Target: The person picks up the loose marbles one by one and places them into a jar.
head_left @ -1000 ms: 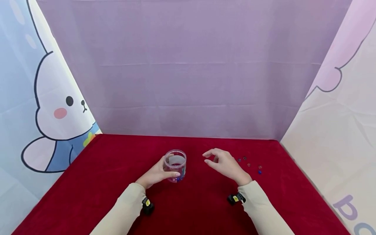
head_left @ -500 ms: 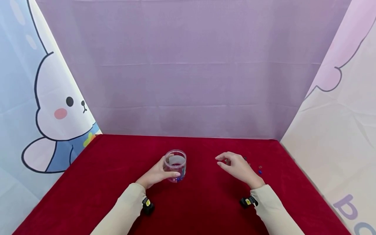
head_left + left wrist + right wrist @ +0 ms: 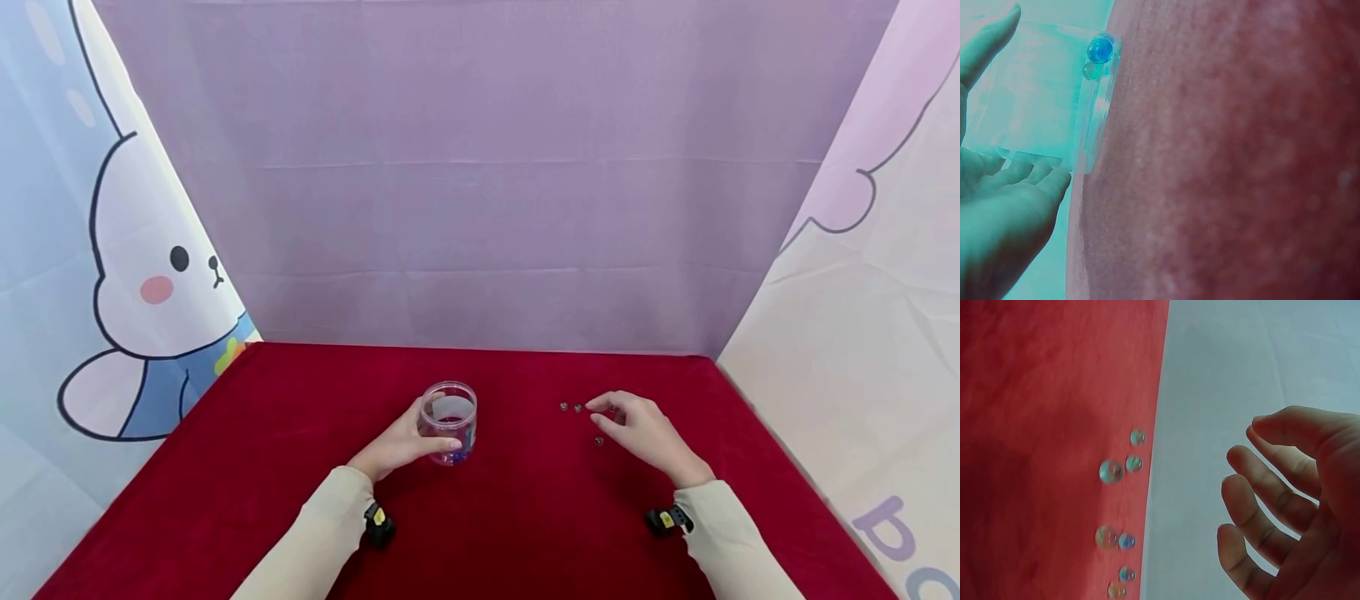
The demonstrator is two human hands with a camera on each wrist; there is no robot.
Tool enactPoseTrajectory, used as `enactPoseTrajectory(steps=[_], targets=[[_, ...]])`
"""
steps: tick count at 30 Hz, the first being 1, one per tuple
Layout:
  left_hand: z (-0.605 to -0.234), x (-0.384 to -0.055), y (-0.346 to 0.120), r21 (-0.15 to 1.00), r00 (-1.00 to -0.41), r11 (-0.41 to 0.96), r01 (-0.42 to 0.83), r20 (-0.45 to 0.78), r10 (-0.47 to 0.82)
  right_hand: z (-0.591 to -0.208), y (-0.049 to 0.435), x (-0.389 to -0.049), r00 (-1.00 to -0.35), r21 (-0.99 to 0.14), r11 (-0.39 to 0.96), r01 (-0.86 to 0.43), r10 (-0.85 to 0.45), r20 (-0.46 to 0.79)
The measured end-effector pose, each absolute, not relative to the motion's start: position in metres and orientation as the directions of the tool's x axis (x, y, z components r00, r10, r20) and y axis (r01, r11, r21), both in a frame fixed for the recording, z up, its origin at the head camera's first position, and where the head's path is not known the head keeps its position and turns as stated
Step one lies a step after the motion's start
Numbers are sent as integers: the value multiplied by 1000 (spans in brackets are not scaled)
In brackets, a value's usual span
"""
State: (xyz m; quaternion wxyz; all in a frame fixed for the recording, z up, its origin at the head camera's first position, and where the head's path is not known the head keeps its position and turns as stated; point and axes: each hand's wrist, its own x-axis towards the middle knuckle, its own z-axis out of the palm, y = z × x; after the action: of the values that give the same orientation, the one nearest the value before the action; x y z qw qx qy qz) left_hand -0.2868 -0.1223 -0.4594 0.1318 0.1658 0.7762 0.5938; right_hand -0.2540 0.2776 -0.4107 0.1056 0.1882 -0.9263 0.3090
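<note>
Curtain [image 3: 45,208] at far left, blue and printed. Next, left hand [image 3: 397,443] gripping clear jar [image 3: 461,432] between thumb and curled fingers; jar roughly upright, on or just above red cloth [image 3: 517,525], cannot tell which, with blue marble [image 3: 1100,49] and smaller green-looking marble [image 3: 1091,70] at bottom inside. Farther right, loose marbles [image 3: 577,408] scattered on cloth, apart from jar. Then right hand [image 3: 648,433], hovering near them, fingers loosely bent, thumb and forefinger parted, nothing held. Judged a reach to pick one up; seems to call next for lowering fingertips and pinching a single marble lightly, for fear of rolling, with jar held steady.
</note>
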Motion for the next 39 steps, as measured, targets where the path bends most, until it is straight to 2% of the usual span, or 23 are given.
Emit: enactPoseTrajectory(steps=[25,39], targets=[[-460,-287,-122,964,-907,243,105,-8,421,-423,327,-245,-935,-515,789,-335,-210,286],[-461,-289,-122,963,-912,248,105,-6,411,-427,343,-246,-951,-544,787,-290,-175,254]])
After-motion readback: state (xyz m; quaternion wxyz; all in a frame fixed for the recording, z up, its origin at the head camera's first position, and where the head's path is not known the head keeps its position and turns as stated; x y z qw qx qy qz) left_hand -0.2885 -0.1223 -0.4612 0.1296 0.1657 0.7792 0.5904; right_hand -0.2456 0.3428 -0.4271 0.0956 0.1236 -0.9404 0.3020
